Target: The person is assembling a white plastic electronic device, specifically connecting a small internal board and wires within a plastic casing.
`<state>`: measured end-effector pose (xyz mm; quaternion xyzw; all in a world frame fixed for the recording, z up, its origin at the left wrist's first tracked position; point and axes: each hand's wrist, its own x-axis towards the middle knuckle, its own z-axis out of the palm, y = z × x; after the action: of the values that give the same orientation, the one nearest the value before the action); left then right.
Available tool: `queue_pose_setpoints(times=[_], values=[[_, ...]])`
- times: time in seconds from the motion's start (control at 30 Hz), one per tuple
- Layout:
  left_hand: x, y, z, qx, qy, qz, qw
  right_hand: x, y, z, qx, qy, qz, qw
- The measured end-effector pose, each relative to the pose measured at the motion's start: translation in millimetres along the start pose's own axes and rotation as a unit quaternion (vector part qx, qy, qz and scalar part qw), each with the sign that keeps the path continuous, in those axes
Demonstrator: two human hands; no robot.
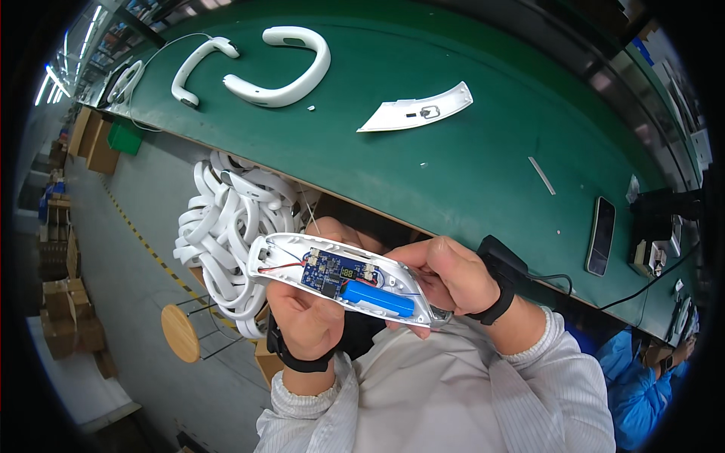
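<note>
Between my two hands, above my lap at the table's near edge, I hold an opened white curved plastic housing (pixel 401 281). Inside it sit a blue circuit board (pixel 330 270) with small connectors and a blue cylindrical battery (pixel 380 298). Red and dark wires run along its left end. My left hand (pixel 310 320) grips the housing from below near the circuit board, fingers wrapped behind it. My right hand (pixel 445 273) is closed round the right end, its thumb at the upper edge. What its hidden fingers touch underneath cannot be made out.
On the green table (pixel 468 177) lie a white curved cover (pixel 417 110), a white C-shaped band (pixel 321 68), a smaller curved piece (pixel 189 69) and a phone (pixel 601 235). Many white bands (pixel 226 226) are heaped left below the table. A wooden stool (pixel 180 334) stands nearby; someone in blue (pixel 642 385) sits right.
</note>
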<state>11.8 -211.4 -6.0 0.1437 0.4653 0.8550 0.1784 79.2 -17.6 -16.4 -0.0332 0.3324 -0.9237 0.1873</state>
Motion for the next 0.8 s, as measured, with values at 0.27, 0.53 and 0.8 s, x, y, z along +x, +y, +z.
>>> queue_pose_setpoints(times=[0.27,0.53,0.8], values=[[0.5,-0.5,1.8,-0.005,0.000,0.021,1.000,1.7,-4.6,-0.7,-0.062,0.005,0.010,0.998],[0.0,11.5,32.9,0.093,0.059,0.069,0.991,5.7,-0.6,-6.4,0.018,0.047,0.048,0.998],[-1.9,14.8,31.4,0.124,0.014,0.124,0.984,11.3,6.5,-16.7,0.053,0.046,0.065,0.995]])
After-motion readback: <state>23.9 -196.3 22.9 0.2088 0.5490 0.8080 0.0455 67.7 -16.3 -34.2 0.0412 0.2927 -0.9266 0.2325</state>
